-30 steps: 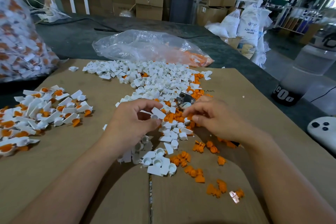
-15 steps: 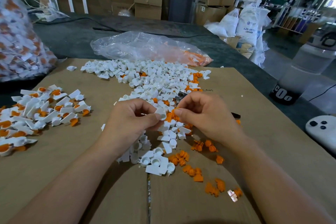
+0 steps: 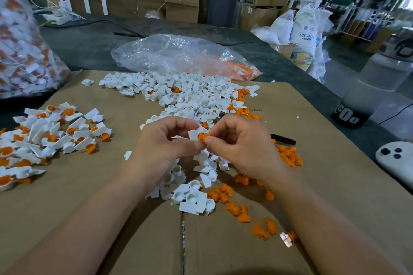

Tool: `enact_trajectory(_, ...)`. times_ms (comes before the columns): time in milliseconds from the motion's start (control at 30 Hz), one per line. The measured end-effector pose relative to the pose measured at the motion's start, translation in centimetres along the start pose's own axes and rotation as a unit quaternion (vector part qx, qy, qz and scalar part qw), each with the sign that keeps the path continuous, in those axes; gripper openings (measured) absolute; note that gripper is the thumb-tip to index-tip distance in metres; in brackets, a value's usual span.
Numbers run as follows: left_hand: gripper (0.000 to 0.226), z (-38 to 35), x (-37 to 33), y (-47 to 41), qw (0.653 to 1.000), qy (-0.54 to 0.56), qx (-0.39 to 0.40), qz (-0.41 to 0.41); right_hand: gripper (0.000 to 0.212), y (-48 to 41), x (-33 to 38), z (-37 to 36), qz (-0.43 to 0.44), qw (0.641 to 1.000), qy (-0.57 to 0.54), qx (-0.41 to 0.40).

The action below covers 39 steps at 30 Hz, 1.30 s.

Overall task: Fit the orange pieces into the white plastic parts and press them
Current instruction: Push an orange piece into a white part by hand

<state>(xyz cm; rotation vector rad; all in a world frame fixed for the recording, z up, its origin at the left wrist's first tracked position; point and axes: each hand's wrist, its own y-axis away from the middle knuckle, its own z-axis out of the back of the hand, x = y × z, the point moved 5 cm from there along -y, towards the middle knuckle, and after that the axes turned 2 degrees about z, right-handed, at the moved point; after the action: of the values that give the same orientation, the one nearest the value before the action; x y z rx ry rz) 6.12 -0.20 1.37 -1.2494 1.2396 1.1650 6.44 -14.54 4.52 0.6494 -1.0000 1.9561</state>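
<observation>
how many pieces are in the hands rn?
2: a white part pinched by the left hand, and an orange piece pinched by the right hand. Curled fingers may hide more.

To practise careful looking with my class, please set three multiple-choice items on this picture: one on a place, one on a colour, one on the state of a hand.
1. Where does the pile of fitted parts lie?
A. On the cardboard, to the person's left.
B. Inside the clear bag.
C. On the floor.

2. What colour is the piece pinched by the right hand?
A. White.
B. Black.
C. Orange.

3. What is the left hand doing?
A. Lying flat on the table.
B. Holding a white part.
C. Holding a pen.

Answers:
1 A, the white-and-orange heap sits on the cardboard at the left.
2 C, the pinched piece is plainly orange.
3 B, its fingers curl round the white part.
</observation>
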Motion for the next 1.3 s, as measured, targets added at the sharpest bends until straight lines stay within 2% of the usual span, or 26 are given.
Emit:
enact_trajectory(100,0.033,-0.2,0.0,0.0,1.0,-0.015,0.018,-0.004,0.027,0.0,0.1,-0.1,0.016,1.0,0.024,0.0)
enact_trajectory(267,0.028,-0.5,-0.3,0.2,0.997,0.056,0.056,-0.006,0.032,0.0,0.2,0.2,0.03,0.998,0.041,-0.026)
enact_trajectory(433,0.03,-0.4,-0.3,0.2,0.999,0.024,0.033,-0.025,0.033,0.1,0.4,0.1,0.042,0.997,0.051,-0.029)
enact_trajectory(600,0.03,-0.3,-0.3,0.2,0.999,0.001,0.022,-0.034,0.01,0.2,0.4,-0.2,0.051,0.996,0.074,-0.012)
enact_trajectory(667,0.031,-0.3,-0.3,0.2,0.999,-0.016,0.022,-0.037,0.007,0.2,0.3,-0.2,0.043,0.996,0.075,-0.005)
enact_trajectory(833,0.03,-0.4,-0.4,0.3,0.999,-0.021,0.02,-0.044,0.022,0.0,-0.2,-0.1,-0.004,1.0,0.009,0.008)
enact_trajectory(933,0.03,-0.4,-0.5,0.3,0.998,-0.02,0.021,-0.047,0.022,0.0,-0.5,-0.1,-0.025,0.998,-0.051,0.025)
enact_trajectory(1133,0.024,-0.5,-0.3,0.2,0.998,0.031,0.042,-0.038,0.027,-0.2,-0.9,0.1,-0.027,0.997,-0.065,0.015)
enact_trajectory(1300,0.023,-0.4,-0.2,0.0,0.998,0.023,0.036,-0.052,0.037,-0.2,-1.3,-0.6,-0.051,0.992,-0.095,0.06)
